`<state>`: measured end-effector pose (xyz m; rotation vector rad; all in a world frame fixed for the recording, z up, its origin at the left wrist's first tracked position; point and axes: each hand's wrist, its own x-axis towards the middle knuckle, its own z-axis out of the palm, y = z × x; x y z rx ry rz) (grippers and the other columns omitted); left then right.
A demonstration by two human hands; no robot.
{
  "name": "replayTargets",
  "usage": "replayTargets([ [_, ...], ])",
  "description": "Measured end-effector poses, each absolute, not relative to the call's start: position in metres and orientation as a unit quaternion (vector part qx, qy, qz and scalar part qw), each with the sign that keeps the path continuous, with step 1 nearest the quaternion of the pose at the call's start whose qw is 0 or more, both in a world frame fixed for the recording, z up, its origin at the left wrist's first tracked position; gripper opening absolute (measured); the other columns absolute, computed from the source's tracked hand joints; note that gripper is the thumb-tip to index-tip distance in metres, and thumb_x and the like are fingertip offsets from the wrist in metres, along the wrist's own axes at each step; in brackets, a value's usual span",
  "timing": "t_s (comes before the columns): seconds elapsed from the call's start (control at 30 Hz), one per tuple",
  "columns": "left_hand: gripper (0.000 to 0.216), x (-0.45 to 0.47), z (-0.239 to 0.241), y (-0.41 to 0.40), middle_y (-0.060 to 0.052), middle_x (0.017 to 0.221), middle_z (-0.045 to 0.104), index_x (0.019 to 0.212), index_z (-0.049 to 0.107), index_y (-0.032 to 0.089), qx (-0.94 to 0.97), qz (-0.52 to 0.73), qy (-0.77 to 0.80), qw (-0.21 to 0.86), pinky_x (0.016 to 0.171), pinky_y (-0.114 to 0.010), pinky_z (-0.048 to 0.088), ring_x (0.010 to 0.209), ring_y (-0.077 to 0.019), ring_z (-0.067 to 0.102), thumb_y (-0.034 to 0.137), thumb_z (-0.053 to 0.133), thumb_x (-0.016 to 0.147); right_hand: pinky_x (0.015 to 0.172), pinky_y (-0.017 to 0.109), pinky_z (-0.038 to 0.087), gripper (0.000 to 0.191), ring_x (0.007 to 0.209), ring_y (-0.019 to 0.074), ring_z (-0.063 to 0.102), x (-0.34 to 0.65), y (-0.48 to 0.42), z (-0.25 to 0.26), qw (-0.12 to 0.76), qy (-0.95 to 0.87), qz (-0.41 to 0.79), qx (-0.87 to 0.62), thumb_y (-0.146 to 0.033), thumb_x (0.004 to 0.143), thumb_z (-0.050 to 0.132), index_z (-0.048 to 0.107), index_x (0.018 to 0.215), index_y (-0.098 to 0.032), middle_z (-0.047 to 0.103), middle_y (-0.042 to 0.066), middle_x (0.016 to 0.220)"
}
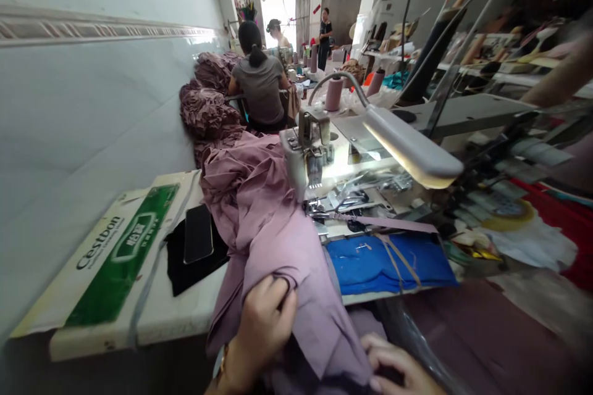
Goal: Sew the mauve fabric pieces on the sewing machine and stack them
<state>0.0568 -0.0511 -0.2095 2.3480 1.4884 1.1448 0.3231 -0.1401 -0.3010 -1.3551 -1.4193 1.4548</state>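
A long mauve fabric (273, 222) drapes from the sewing machine (310, 154) down over the table's front edge. My left hand (264, 327) is closed, pinching a fold of this fabric near the edge. Lower right, my right hand (398, 367) rests on the same cloth with its fingers curled on it. A thin mauve strip (380, 222) runs from the machine's needle area across a blue cloth pad (389, 262).
A lit lamp (412, 148) hangs over the machine. A black phone (198, 233) and a white-green bag (115, 259) lie at left by the tiled wall. Piles of mauve fabric (208, 105) and a seated person (259, 80) are ahead; other people stand farther back.
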Motion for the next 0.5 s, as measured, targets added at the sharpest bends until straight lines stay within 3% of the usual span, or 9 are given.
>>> replayTargets([
  [0.17, 0.034, 0.059, -0.202, -0.025, 0.001, 0.061, 0.042, 0.06, 0.032, 0.021, 0.749, 0.388, 0.528, 0.096, 0.058, -0.028, 0.032, 0.058, -0.0131, 0.043, 0.017, 0.049, 0.089, 0.085, 0.039, 0.051, 0.024, 0.089, 0.0294, 0.065, 0.313, -0.115, -0.3, 0.356, -0.591, 0.544, -0.477, -0.044, 0.083, 0.063, 0.067, 0.072, -0.022, 0.07, 0.008, 0.084],
  [0.33, 0.036, 0.057, -0.193, 0.002, 0.003, 0.063, 0.036, 0.063, 0.026, 0.022, 0.724, 0.411, 0.539, 0.126, 0.06, -0.027, 0.031, 0.06, -0.013, 0.038, 0.023, 0.046, 0.093, 0.072, 0.034, 0.051, 0.028, 0.076, 0.0245, 0.063, 0.307, -0.107, -0.305, 0.368, -0.544, 0.541, -0.525, -0.047, 0.08, 0.066, 0.063, 0.072, -0.02, 0.067, 0.004, 0.076],
  [0.5, 0.029, 0.057, -0.187, 0.032, 0.003, 0.067, 0.036, 0.066, 0.034, 0.021, 0.691, 0.429, 0.554, 0.175, 0.064, -0.026, 0.036, 0.065, -0.013, 0.039, 0.025, 0.042, 0.094, 0.061, 0.029, 0.045, 0.035, 0.061, 0.0177, 0.054, 0.295, -0.1, -0.304, 0.376, -0.477, 0.58, -0.543, -0.053, 0.075, 0.07, 0.062, 0.073, -0.019, 0.055, -0.002, 0.062],
])
